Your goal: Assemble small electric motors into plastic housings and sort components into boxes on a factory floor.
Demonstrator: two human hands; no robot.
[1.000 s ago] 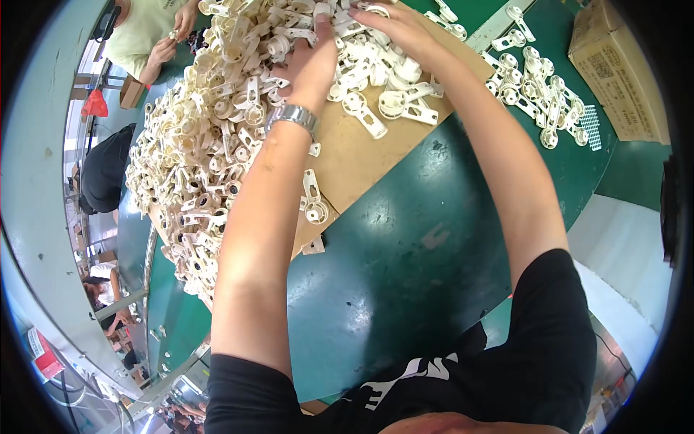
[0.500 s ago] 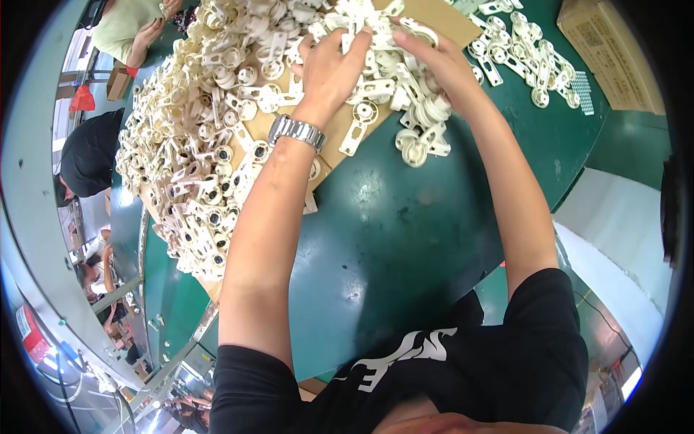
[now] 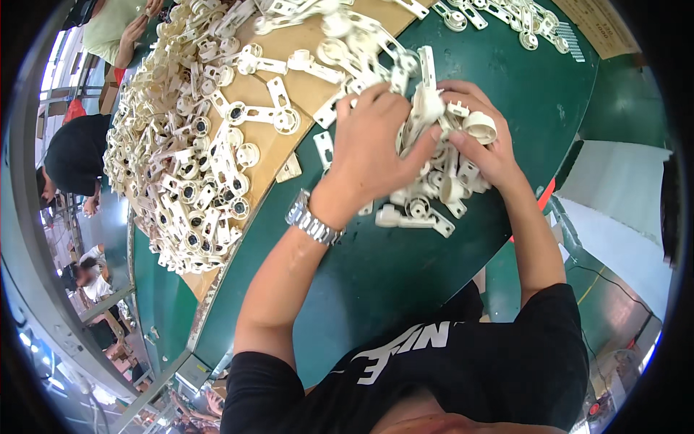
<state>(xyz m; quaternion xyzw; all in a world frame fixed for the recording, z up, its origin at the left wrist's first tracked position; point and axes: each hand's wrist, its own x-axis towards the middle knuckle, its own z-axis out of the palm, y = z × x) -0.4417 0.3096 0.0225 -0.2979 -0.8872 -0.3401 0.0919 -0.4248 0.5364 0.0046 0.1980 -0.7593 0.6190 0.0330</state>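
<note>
My left hand (image 3: 372,145), with a metal watch on its wrist, curls round the left side of a cluster of cream plastic parts (image 3: 428,108). My right hand (image 3: 486,141) closes on the right side of the same cluster, its thumb close to the left thumb. These parts have a round cup or ring with a flat slotted arm. One loose part (image 3: 416,219) lies on the green table just below my hands. My palms and the stacked parts hide some of the fingertips.
A large heap of similar parts (image 3: 184,155), some with dark centres, covers a cardboard sheet (image 3: 273,155) on the left. More parts lie at the far right edge of the green table (image 3: 347,289), near a cardboard box (image 3: 600,25). Other people work beyond the left side.
Both hands have come from the far cardboard toward my body, bringing a cluster of parts onto the green table. Bare cardboard now shows where they were.
</note>
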